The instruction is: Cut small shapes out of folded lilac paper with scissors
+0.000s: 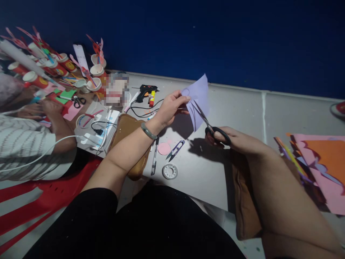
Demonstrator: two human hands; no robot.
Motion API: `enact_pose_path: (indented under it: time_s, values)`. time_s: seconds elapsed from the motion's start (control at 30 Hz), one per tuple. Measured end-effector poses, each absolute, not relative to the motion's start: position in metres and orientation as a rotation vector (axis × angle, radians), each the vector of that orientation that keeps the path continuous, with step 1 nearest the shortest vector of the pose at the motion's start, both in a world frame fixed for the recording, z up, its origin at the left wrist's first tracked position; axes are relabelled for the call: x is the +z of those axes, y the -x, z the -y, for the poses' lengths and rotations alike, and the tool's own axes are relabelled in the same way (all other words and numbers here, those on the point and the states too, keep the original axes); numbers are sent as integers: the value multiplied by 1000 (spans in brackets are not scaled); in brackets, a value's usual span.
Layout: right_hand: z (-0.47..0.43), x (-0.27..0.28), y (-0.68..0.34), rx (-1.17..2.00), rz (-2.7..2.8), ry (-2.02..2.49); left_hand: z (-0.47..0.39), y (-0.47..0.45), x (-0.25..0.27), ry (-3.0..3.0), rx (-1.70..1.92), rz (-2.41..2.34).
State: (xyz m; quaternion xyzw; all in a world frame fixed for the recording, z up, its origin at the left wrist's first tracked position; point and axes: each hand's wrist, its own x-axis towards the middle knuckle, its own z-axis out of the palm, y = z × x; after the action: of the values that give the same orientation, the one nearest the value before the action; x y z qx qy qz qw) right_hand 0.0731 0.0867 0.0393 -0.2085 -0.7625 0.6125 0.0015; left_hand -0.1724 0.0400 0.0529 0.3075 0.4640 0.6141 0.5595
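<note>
My left hand (pixel 172 108) pinches the left edge of a lavender sheet of paper (pixel 201 97), raised above the table. Curved outlines show on the paper near my thumb. In my right hand (pixel 229 138) is a pair of scissors (pixel 206 120) with dark handles, my fingers through the loops. Its blades lie at the paper's lower left part, where a narrow strip hangs partly separated. Below on the table are a pink paper circle (pixel 164 148), thread snips (pixel 176 149), a pen (pixel 155 158) and a round white tape roll (pixel 170 171).
A black glue gun (pixel 145 91) and a glue stick (pixel 152 98) lie behind my left arm. At left, a co-worker's hands (pixel 51 108) are near red cups (pixel 58 66) and another pair of scissors (pixel 78 101). Coloured paper sheets (pixel 329 158) lie at right. A blue wall (pixel 229 43) stands behind the table.
</note>
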Motion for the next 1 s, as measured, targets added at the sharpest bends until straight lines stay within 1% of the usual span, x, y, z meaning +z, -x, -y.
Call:
enact_pose_path:
  time_s: [0.27,0.77,1.0]
  values:
    - [-87,34,-73,1949,2350,604,-38,170,56,-692,1405,-1076]
    - [-88,40,-75,1940,2372,588,-44,174,43,-802,1420,-1077]
    - [-88,41,-77,1971,2317,550,-45,173,42,-762,1449,-1100]
